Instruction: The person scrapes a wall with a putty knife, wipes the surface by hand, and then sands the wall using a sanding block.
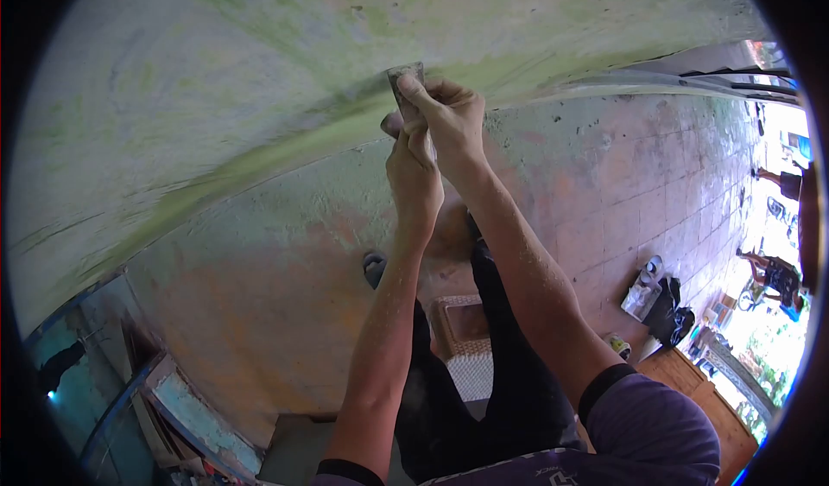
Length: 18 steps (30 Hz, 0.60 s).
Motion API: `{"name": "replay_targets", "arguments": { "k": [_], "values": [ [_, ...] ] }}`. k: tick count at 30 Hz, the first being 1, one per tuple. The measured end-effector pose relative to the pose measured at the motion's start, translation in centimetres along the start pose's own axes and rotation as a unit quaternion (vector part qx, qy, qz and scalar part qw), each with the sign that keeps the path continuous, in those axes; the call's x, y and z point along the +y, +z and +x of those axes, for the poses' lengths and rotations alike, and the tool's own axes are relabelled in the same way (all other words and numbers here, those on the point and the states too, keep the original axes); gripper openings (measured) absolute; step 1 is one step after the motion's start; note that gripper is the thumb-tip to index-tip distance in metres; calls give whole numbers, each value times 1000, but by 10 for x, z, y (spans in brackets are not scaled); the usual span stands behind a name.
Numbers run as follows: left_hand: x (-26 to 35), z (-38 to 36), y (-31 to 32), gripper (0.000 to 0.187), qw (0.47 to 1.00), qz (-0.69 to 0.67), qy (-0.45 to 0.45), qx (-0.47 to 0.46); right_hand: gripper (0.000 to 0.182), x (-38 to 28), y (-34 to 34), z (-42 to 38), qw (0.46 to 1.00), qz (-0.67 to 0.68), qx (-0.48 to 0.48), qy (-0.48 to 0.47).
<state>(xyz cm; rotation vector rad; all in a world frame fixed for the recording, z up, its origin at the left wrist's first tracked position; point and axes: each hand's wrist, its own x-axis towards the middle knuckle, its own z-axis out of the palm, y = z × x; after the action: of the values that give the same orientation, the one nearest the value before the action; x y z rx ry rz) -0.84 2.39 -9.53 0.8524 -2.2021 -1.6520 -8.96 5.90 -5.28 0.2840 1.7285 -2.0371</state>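
Both hands are closed on a flat, dusty scraper, held up against the wall. Its blade edge touches the patchy green and white wall. My right hand grips it from the right, with the thumb pressed flat on the blade. Lower down, my left hand wraps its fingers round the lower part, close against the right hand. The fingers hide most of the scraper below the blade. Pale dust coats both hands and forearms.
Below are a worn tiled floor and a woven-topped stool between my legs. A black bag and containers lie at right. Beyond, a person is in the bright opening. Panels lean at lower left.
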Motion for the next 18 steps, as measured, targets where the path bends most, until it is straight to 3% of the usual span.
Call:
{"name": "replay_targets", "arguments": {
  "k": [1,2,5,8,11,12,15,18],
  "values": [
    [1,5,1,33,999,13,28,8,36,-2,0,0,999,30,-12,8],
    [-21,8,7,33,998,48,-29,-20,37,11,-4,6,999,30,-7,34],
    [-42,1,9,37,997,35,-56,-33,41,57,-13,29,1000,4,29,-9],
    [-25,2,2,46,999,-7,-47,-19,32,1,-2,-1,1000,-6,10,11],
    [-12,11,-1,39,1000,8,1,-9,31,4,-2,6,998,60,-26,-9],
    [-30,12,7,41,998,16,-60,-24,31,18,-8,12,998,47,-29,12],
    [-27,1,6,41,990,-15,-130,-61,31,40,-15,24,999,-13,17,27],
    [-10,0,4,41,997,-26,-70,-21,30,2,-6,7,1000,7,-1,2]
  ]
}}
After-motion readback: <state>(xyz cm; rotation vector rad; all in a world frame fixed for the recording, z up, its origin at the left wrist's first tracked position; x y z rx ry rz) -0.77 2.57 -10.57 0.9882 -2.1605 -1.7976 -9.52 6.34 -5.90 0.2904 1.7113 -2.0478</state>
